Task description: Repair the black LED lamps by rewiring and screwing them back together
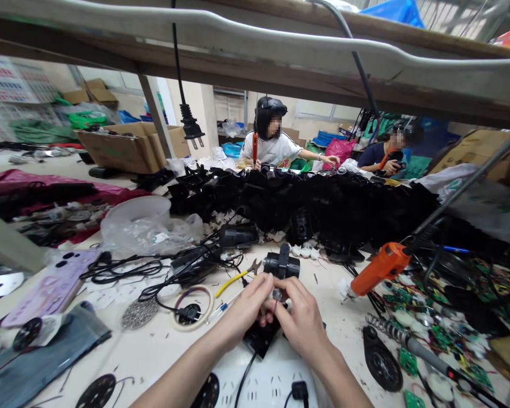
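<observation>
Our two hands meet over the white power strip (261,388), and the small silvery part (277,293) sits between the fingertips. The right hand (301,314) appears pinched on it; the left hand (253,303) curls in close, though we cannot tell whether it grips too (its fingers overlap). A black piece (261,340) shows just below them. To do this fine handling well, we should steady both wrists, press lightly and keep the fingertips from covering the part. The black cylinder (283,264) is just beyond our fingers, so we should avoid nudging it, and keep the cord (245,378) slack. The pliers (233,281) lie near on the tabletop (170,362).
</observation>
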`<state>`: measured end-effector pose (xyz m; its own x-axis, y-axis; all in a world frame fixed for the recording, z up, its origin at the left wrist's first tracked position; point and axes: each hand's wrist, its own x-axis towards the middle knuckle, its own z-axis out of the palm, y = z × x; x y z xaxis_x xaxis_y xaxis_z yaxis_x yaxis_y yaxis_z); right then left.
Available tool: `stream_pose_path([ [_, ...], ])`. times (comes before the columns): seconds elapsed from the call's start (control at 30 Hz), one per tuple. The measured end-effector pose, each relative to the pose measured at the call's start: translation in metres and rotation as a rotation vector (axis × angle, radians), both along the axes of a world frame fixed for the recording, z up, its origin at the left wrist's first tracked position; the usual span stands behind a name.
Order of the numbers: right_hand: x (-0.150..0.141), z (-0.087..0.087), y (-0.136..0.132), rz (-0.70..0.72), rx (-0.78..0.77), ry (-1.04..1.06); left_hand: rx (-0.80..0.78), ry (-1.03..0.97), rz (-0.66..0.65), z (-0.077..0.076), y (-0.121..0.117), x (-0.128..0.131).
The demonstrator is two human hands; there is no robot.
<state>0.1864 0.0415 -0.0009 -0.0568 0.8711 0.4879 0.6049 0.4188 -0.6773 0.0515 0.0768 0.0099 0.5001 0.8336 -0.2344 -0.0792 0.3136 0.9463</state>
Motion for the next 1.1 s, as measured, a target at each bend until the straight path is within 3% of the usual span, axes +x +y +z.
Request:
stream_pose_path([
  [0.3,0.009,0.002,-0.004,0.040,-0.072,0.008,0.026,-0.004,-0.197,0.001,0.003,-0.018],
  [0.6,0.008,-0.008,-0.004,0.097,-0.033,-0.054,-0.002,-0.038,-0.144,-0.001,0.001,-0.019],
  [0.73,0.007,-0.008,-0.003,0.076,-0.003,-0.037,0.115,0.147,-0.015,-0.003,-0.001,-0.012],
  [0.87,0.007,-0.007,-0.004,0.039,0.042,0.002,0.344,0.300,0.031,-0.008,-0.005,-0.009],
  [0.97,0.008,-0.008,-0.006,0.024,0.054,0.027,0.453,0.327,0.042,-0.013,-0.007,-0.011],
  [1.1,0.009,-0.011,-0.006,0.018,0.058,0.059,0.468,0.276,0.096,-0.018,-0.008,-0.013],
])
